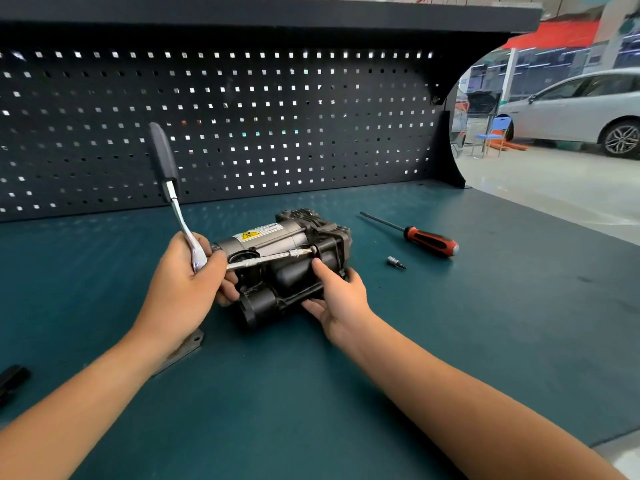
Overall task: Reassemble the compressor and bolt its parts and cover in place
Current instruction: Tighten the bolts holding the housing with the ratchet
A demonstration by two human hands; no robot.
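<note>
Chrome black-handled ratchet (175, 199) gripped at head by left hand (183, 282), extension (263, 259) on black-and-silver compressor (270, 239). Body clasped by right hand (341, 299)

Black metal compressor (287, 258) sits mid teal bench (485, 306), red-handled screwdriver (429, 241) at its 2 o'clock, small steel bit (396, 262) at 3.

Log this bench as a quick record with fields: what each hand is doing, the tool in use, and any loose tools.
left hand: grips the head of the chrome ratchet wrench with black handle
extension: silver extension bar runs from the ratchet head into the black and grey compressor
right hand: fingers hold the compressor's near right end
loose tools: red-and-black-handled screwdriver and small silver bit socket, right of the compressor on the teal bench top
</note>
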